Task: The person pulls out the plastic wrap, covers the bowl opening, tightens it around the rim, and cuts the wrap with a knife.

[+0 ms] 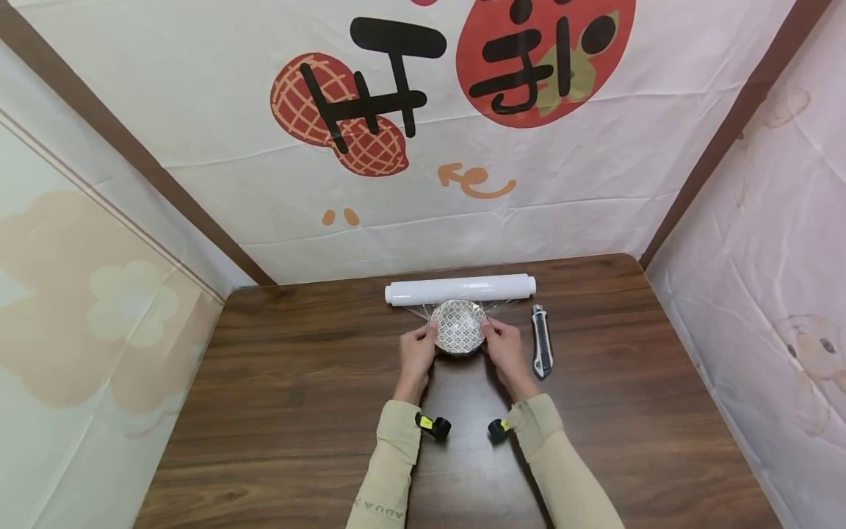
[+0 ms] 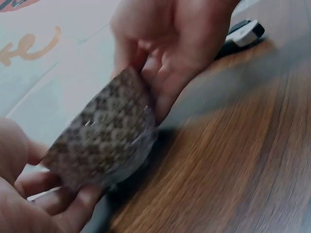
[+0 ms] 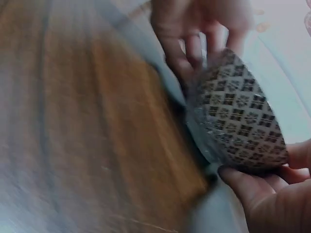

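Between both hands sits a patterned bowl (image 1: 458, 328), its inside facing up in the head view. Clear plastic wrap (image 3: 204, 141) lies crumpled around its lower outer side in the right wrist view. My left hand (image 1: 418, 358) grips the left of the rim, thumb on top and fingers beneath. On the opposite side my right hand (image 1: 507, 353) grips the bowl the same way. From the left wrist view the bowl (image 2: 107, 128) looks lifted off the table, though blur hides its base.
Behind the bowl lies a white roll of plastic wrap (image 1: 460, 289), a thin clear sheet showing near it. A utility knife (image 1: 542, 342) rests to the right of my right hand. The wooden table (image 1: 297, 411) meets a printed cloth wall (image 1: 410, 242) at the back.
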Tool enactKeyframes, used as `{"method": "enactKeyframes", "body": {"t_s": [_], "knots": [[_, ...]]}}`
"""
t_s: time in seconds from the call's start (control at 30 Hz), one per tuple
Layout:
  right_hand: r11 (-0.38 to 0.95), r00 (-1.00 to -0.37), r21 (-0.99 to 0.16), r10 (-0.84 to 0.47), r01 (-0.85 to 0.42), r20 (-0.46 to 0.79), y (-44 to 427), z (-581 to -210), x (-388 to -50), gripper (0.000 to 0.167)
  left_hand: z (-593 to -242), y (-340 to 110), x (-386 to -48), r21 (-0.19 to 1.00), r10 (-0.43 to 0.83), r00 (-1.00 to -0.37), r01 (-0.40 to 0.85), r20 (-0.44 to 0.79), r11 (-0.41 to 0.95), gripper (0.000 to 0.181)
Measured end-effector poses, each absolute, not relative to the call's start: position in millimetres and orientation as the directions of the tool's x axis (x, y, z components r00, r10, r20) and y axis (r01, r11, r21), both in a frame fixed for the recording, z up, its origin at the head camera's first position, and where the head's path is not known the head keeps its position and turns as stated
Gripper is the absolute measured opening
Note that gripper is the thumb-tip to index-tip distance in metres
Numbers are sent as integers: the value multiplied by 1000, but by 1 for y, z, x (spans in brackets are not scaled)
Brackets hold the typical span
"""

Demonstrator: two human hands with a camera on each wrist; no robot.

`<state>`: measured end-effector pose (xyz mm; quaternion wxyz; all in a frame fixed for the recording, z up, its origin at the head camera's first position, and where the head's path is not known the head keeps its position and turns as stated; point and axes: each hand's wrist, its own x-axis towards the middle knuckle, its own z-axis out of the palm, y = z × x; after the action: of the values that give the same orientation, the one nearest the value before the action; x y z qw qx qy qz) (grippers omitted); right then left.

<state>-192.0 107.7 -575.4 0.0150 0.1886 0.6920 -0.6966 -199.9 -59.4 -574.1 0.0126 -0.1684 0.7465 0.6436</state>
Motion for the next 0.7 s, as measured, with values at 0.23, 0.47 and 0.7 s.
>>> {"method": "enactKeyframes", "body": {"t_s": [0.23,0.47,0.7], "knots": [[-166,-900,-944,293,285,-323,114,-573,-190,39,-576,-66,-194,971,-330,-922,-234,-204,53,39],[-378,-906,-892,234,249,-352,99,-576,-179,51,-587,-51,-187,983,-251,-951,-171,-182,-62,50],[-263,-917,-930,239,256,-319,92,-578,-185,43,-578,-39,-188,982,-302,-937,-188,-176,10,40]]}}
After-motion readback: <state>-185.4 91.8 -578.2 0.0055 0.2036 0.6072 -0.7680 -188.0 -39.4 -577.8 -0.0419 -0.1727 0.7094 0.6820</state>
